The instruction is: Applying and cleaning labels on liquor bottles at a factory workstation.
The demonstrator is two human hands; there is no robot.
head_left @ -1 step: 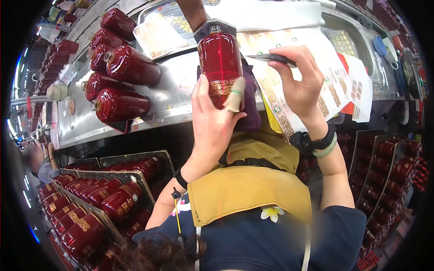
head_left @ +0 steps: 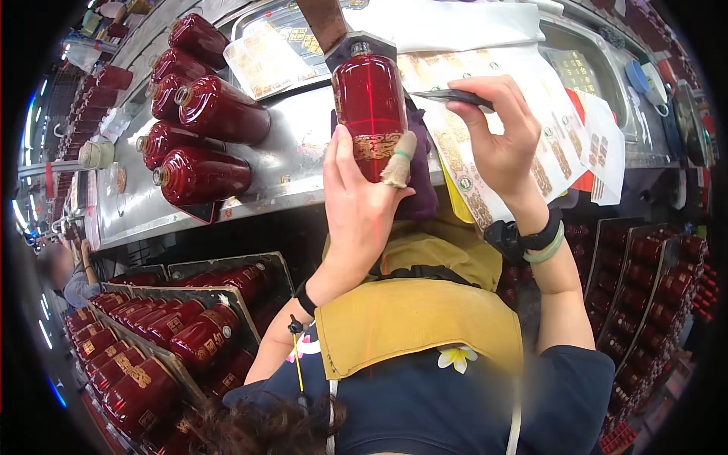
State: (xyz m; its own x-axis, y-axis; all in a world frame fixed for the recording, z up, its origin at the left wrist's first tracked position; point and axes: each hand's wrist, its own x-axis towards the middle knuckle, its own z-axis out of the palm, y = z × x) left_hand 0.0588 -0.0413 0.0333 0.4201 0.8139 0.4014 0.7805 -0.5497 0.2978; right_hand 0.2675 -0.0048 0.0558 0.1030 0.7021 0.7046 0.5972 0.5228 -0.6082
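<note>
- While the head view looks down, the left hand (head_left: pixel 360 205) has its grip closed round the lower part of a red bottle (head_left: pixel 369 98), a bandaged finger (head_left: pixel 400 159) lying across the gold band
- That bottle stands upright at the near edge of the steel tabletop (head_left: pixel 292 155), under a dark clamp (head_left: pixel 356 44)
- Right hand (head_left: pixel 497 140) has its grip pinched shut on dark tweezers (head_left: pixel 447 96), held just right of the bottle over label sheets (head_left: pixel 546 114)
- More red bottles (head_left: pixel 201 144) lie on their sides on the tabletop, left of the held one
- Trays (head_left: pixel 163 334) of labelled bottles sit below at the left, others at the right (head_left: pixel 656 288)
- A yellow apron (head_left: pixel 413 318) covers the lap
</note>
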